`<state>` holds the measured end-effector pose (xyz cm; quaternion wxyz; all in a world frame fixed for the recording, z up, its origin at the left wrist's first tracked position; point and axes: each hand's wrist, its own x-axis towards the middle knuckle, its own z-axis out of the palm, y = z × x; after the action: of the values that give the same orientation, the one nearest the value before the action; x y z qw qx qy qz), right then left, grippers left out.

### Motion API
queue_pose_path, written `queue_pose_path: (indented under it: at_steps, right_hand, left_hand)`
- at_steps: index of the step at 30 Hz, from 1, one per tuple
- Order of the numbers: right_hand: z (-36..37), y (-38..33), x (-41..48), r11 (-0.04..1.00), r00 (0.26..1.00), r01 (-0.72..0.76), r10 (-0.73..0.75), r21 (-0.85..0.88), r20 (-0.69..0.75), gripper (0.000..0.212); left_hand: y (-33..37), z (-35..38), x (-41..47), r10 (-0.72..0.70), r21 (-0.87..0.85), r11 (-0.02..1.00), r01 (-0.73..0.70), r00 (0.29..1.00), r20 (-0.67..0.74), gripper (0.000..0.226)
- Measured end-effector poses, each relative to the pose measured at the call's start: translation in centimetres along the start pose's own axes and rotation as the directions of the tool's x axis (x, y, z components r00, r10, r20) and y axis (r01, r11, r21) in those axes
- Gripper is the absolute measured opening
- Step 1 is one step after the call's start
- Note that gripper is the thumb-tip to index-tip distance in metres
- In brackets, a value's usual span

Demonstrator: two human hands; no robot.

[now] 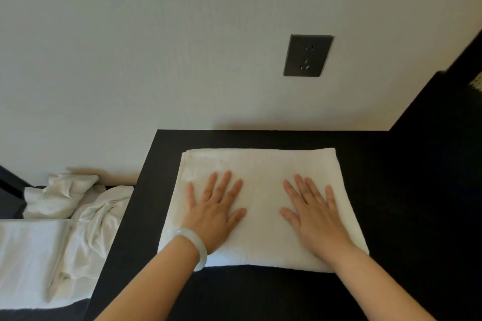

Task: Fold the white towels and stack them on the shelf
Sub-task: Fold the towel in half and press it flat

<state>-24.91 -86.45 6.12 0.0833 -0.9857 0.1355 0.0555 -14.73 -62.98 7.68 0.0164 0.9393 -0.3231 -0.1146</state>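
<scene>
Black worktop point(391, 190): left hand point(214, 214) and right hand point(315, 219) press the towel point(260, 164), fingers point(226, 182) straight; careless lifting could unfold it.

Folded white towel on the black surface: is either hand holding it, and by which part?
Nothing is held. The left hand and right hand press flat on top of the folded white towel.

We had one view, from a wide-angle camera worn on the head. It faced forward and down across the black worktop point(404, 203) to the wall point(156, 34) at 12 o'clock. It sat close: the left hand point(214, 214) and right hand point(315, 219) reached in from 6 o'clock, and the folded towel point(260, 164) lay at centre. The wide lens tilted the socket point(307, 56) at 1 o'clock and took in loose towels point(91, 216) at 8 o'clock.
</scene>
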Motion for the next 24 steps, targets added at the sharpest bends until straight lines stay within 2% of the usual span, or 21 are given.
queue_pose_path:
  at_steps: [1,3,5,6,7,9,12,14,15,16,17,19,24]
  right_hand:
    - [-0.2,0.3,0.0,1.000,0.999,-0.011,0.012,0.020,-0.033,0.066]
    - [-0.5,1.2,-0.4,0.993,0.972,-0.098,0.109,0.062,-0.209,0.065]
    - [-0.6,2.6,-0.6,0.947,0.898,-0.259,0.309,0.192,-0.313,0.058]
    - [-0.9,3.3,-0.5,0.884,0.870,-0.332,0.422,0.328,-0.255,0.055]
    - [-1.2,3.9,-0.2,0.781,0.849,-0.398,0.513,0.481,-0.129,0.054]
    - [-2.1,4.8,0.5,0.555,0.800,-0.526,0.581,0.644,0.152,0.053]
    - [-3.7,5.8,1.3,0.266,0.724,-0.631,0.539,0.729,0.431,0.052]
    - [-4.5,6.2,1.6,0.094,0.698,-0.651,0.464,0.753,0.545,0.046]
    - [-4.8,6.2,1.6,0.061,0.703,-0.649,0.431,0.758,0.567,0.041]
    - [-5.0,6.1,1.6,0.054,0.720,-0.640,0.391,0.766,0.573,0.037]
    - [-5.1,5.9,1.7,0.061,0.741,-0.627,0.356,0.777,0.569,0.035]
    - [-5.2,5.0,1.9,0.108,0.784,-0.588,0.319,0.801,0.532,0.035]
    - [-5.8,0.3,2.6,0.320,0.866,-0.494,0.266,0.809,0.423,0.034]
  left_hand:
    - [-0.3,-0.2,-0.1,-0.046,-0.023,0.999,0.046,0.999,-0.001,0.069]
    - [-1.4,-0.7,-0.6,-0.227,-0.130,0.967,0.220,0.973,-0.038,0.069]
    - [-2.4,-1.3,-1.5,-0.445,-0.337,0.847,0.410,0.895,-0.028,0.071]
    - [-2.9,-1.7,-1.9,-0.526,-0.453,0.754,0.477,0.850,0.019,0.072]
    - [-3.3,-1.9,-2.2,-0.575,-0.542,0.661,0.518,0.814,0.076,0.073]
    - [-4.0,-2.3,-2.5,-0.609,-0.640,0.525,0.560,0.773,0.178,0.075]
    - [-5.0,-3.0,-2.5,-0.618,-0.723,0.335,0.604,0.720,0.315,0.070]
    - [-5.7,-3.9,-2.8,-0.587,-0.781,0.131,0.610,0.683,0.435,0.058]
    - [-5.9,-4.4,-3.1,-0.542,-0.797,0.018,0.603,0.676,0.499,0.053]
    - [-5.9,-4.9,-3.6,-0.508,-0.801,-0.054,0.596,0.674,0.536,0.051]
    - [-5.8,-5.3,-4.1,-0.496,-0.804,-0.084,0.588,0.675,0.546,0.049]
    - [-5.4,-5.7,-5.1,-0.513,-0.817,-0.089,0.569,0.677,0.527,0.046]
    - [-5.4,-5.6,-8.7,-0.617,-0.877,-0.085,0.472,0.666,0.418,0.039]
